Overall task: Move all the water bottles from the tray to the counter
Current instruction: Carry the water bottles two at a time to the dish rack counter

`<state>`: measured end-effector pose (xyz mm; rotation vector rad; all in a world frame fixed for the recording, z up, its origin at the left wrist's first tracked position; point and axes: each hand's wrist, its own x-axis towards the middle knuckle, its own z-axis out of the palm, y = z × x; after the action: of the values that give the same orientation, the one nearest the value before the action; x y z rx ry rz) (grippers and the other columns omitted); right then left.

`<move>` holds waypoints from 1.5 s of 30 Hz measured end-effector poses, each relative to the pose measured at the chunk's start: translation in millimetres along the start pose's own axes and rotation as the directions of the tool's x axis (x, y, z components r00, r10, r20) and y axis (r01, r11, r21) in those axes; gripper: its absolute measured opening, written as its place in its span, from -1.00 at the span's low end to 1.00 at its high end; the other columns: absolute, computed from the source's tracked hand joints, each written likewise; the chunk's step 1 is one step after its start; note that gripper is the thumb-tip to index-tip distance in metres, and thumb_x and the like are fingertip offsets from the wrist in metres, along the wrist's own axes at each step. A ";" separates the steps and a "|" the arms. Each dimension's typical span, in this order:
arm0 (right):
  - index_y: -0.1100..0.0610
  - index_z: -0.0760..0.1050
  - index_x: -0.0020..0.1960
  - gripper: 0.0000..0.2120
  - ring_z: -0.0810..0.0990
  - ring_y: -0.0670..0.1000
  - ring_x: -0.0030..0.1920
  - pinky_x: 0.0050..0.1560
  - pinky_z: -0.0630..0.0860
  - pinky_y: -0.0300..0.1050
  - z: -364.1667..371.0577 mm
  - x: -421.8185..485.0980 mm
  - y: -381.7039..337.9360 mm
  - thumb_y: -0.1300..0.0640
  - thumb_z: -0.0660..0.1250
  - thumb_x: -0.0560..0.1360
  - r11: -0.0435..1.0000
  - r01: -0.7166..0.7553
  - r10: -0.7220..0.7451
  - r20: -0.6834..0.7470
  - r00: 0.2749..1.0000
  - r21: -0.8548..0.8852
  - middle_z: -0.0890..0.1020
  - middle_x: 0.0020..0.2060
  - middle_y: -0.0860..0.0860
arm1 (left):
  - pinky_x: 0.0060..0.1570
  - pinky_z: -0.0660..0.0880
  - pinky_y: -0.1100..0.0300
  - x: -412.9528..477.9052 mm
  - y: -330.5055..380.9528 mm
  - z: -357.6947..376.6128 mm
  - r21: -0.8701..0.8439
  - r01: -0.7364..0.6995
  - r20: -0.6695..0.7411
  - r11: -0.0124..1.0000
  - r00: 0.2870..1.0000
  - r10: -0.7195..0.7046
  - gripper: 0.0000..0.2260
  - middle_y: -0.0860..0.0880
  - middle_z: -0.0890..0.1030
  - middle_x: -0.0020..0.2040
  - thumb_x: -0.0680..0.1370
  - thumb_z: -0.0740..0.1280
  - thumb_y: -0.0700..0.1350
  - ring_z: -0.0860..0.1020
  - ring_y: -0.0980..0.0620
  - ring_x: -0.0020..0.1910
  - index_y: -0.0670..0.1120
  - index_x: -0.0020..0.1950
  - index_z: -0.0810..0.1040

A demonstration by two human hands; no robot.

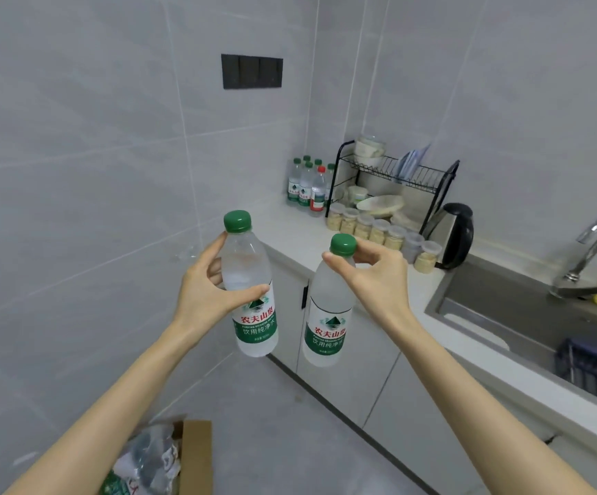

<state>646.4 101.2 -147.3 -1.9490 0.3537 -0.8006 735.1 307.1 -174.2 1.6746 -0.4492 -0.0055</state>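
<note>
I carry two clear water bottles with green caps and green-red labels in the air in front of the counter (289, 241). My left hand (206, 291) grips the upper body of the left bottle (254, 316), which stays upright. My right hand (379, 276) pinches the neck under the cap of the right bottle (327, 326), which hangs below it. Several more bottles (307, 187), one with a red cap, stand on the counter in the far corner. No tray is in view.
A black dish rack (397, 173) with bowls, a row of small jars (375, 230) and a kettle (454, 234) fill the counter behind. A sink (525, 312) with a tap (589, 251) lies to the right. A cardboard box (193, 455) with plastic wrap sits on the floor.
</note>
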 end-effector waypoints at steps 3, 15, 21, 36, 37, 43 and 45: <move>0.00 0.67 -0.01 -0.77 0.64 -0.14 -0.06 0.12 0.55 -0.13 23.6 62.4 15.8 0.03 0.51 0.34 1.000 0.007 -0.007 0.008 1.000 -0.017 0.70 -0.15 -0.17 | -0.15 0.51 0.49 70.0 -11.4 6.0 -0.015 0.008 0.010 1.000 1.000 -0.008 -0.14 0.20 0.57 0.01 0.25 0.59 -0.27 0.59 0.33 -0.06 0.15 0.42 0.27; 0.05 0.64 0.06 -0.73 0.62 -0.09 0.01 0.10 0.50 -0.25 85.3 265.3 102.6 0.03 0.49 0.38 0.999 0.015 -0.015 0.018 1.000 -0.042 0.70 -0.07 -0.10 | -0.06 0.55 0.28 290.7 -70.2 69.0 -0.023 0.045 0.003 0.999 0.999 -0.045 -0.15 0.09 0.58 0.05 0.23 0.60 -0.28 0.59 0.23 0.00 0.11 0.41 0.31; 0.00 0.64 0.01 -0.74 0.64 -0.10 0.01 0.14 0.55 -0.06 108.7 369.1 166.2 -0.03 0.50 0.35 0.998 0.000 0.004 0.057 0.998 -0.068 0.70 -0.11 -0.16 | 0.01 0.58 0.11 391.3 -111.3 111.9 0.011 0.071 0.016 0.997 0.997 -0.071 -0.23 0.03 0.57 0.15 0.20 0.62 -0.24 0.58 0.04 0.10 0.14 0.30 0.38; 0.02 0.63 0.05 -0.73 0.64 -0.09 0.02 0.12 0.56 -0.06 171.3 558.9 279.2 0.00 0.50 0.37 0.990 -0.051 0.076 0.193 0.978 -0.131 0.70 -0.08 -0.14 | -0.22 0.37 0.47 584.2 -208.2 200.6 0.158 0.271 -0.001 0.950 0.962 -0.274 -0.42 0.11 0.55 0.03 0.22 0.62 -0.20 0.53 0.05 0.04 0.00 0.13 0.44; 0.03 0.63 0.03 -0.75 0.64 -0.08 0.00 0.11 0.56 -0.07 178.2 568.3 286.1 0.01 0.50 0.38 0.988 -0.055 0.084 0.202 0.976 -0.146 0.70 -0.09 -0.14 | -0.21 0.37 0.47 596.7 -215.9 204.1 0.173 0.273 0.003 0.946 0.961 -0.278 -0.42 0.10 0.56 0.03 0.21 0.62 -0.20 0.53 0.06 0.03 -0.02 0.14 0.45; 0.03 0.62 -0.03 -0.79 0.63 -0.10 -0.05 0.08 0.55 -0.13 214.6 611.7 314.3 0.03 0.51 0.36 0.971 -0.078 0.132 0.235 0.963 -0.225 0.69 -0.14 -0.12 | -0.12 0.39 0.41 668.9 -254.0 216.8 0.251 0.270 0.081 0.930 0.951 -0.298 -0.35 0.08 0.55 0.01 0.20 0.62 -0.20 0.51 0.14 -0.03 -0.08 0.22 0.44; 0.04 0.62 -0.02 -0.77 0.64 -0.09 -0.02 0.13 0.55 -0.16 221.6 619.6 317.3 0.05 0.53 0.35 0.971 -0.116 0.168 0.256 0.952 -0.207 0.70 -0.13 -0.10 | -0.07 0.40 0.30 685.8 -264.8 219.0 0.259 0.273 0.121 0.927 0.942 -0.312 -0.34 0.04 0.55 0.04 0.20 0.63 -0.22 0.51 0.06 0.02 -0.09 0.22 0.44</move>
<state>1280.4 -245.7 -254.2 -2.1516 0.4110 -0.4087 1386.8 -80.8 -289.5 1.9759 -0.3231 -0.3211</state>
